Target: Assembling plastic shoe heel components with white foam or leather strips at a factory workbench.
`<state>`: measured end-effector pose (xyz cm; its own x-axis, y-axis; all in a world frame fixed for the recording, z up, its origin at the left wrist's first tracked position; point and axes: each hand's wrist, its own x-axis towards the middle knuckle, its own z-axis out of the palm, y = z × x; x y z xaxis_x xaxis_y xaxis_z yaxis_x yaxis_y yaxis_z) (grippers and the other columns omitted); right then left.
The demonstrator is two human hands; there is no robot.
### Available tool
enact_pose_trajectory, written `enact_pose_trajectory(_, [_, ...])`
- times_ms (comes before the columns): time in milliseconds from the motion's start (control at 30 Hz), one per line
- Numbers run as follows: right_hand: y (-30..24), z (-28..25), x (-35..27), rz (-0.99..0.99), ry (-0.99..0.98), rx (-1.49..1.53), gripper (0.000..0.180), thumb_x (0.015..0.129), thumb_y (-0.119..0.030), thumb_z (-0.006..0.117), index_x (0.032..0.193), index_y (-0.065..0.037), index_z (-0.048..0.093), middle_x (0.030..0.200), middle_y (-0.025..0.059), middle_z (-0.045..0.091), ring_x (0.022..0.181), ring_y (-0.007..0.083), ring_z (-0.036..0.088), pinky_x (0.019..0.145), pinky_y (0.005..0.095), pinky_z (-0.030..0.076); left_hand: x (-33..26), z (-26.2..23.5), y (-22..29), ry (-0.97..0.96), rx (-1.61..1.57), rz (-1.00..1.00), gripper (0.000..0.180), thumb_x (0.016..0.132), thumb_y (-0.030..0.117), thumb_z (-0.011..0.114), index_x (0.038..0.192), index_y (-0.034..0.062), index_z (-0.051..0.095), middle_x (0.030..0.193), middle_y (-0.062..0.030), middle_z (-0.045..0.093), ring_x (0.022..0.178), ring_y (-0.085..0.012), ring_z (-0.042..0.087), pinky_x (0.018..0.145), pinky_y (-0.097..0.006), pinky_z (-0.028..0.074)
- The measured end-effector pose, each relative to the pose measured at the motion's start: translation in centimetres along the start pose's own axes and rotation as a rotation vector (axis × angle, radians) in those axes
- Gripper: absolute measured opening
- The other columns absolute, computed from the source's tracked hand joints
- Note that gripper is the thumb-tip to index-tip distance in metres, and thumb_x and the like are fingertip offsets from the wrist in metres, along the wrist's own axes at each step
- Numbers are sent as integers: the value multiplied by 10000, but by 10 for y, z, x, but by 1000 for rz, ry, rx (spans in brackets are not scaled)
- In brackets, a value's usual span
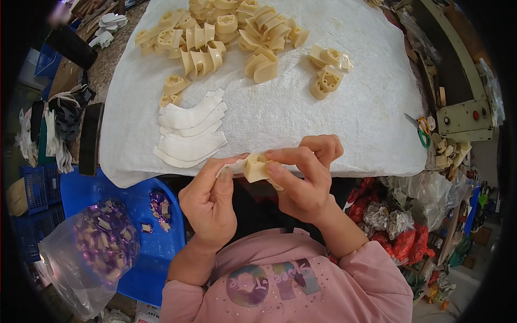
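Close to the table's near edge, my right hand (306, 177) grips a cream plastic shoe heel (255, 168) between thumb and fingers. My left hand (211, 196) pinches a thin white cover piece (230, 169) against the heel's left side; part of the cover is behind the fingers. Curved white cover pieces (188, 142) lie overlapped on the cloth, just beyond my left hand. A large pile of cream heels (202, 62) sits at the far left. Two separate heels (326, 81) rest to the right of it, with clear film by one.
White woven cloth (371, 118) covers the table. Green-handled scissors (423, 134) lie at its right edge, a dark phone-like slab (90, 139) at its left. A blue tub (141, 269) at lower left holds a clear bag (105, 239) of shiny purple pieces. Red bundles (404, 243) are at lower right.
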<state>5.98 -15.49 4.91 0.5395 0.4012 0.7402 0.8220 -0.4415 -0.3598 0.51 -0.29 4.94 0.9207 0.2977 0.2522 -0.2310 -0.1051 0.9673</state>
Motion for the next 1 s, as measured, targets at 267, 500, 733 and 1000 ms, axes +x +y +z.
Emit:
enact_pose_trajectory(267, [-7, -7, 5, 82, -311, -141, 242, 567, -70, 633, 779, -128, 533, 747, 17, 451, 737, 208, 469, 741, 443, 252, -5, 4, -8, -81, 72, -70, 177, 921, 36, 506, 1003, -72, 620, 880, -134, 660, 740, -100, 582, 651, -242, 465])
enact_pose_trajectory(500, [2, -5, 0, 53, -371, -147, 232, 592, -78, 650, 789, -105, 532, 739, 39, 431, 750, 211, 458, 752, 430, 265, -7, 12, -10, -182, 399, 91, 257, 902, 14, 504, 1142, -60, 561, 869, -171, 619, 760, -237, 615, 682, -310, 476])
enact_pose_trajectory(733, [17, -2, -9, 175, -246, 215, 271, 630, 31, 638, 863, -96, 583, 781, 33, 464, 764, 209, 464, 770, 406, 247, -9, 7, -21, -84, -66, -60, 227, 887, 55, 578, 1106, 9, 617, 971, -132, 617, 869, -199, 589, 743, -301, 484])
enact_pose_trajectory(1000, [15, -3, -19, 261, -251, 521, 301, 637, 82, 587, 892, -77, 572, 798, 58, 468, 763, 226, 458, 750, 354, 266, -1, 2, -41, -133, 218, 320, 141, 793, 109, 697, 923, 54, 688, 828, -56, 578, 683, -185, 450, 581, -310, 370])
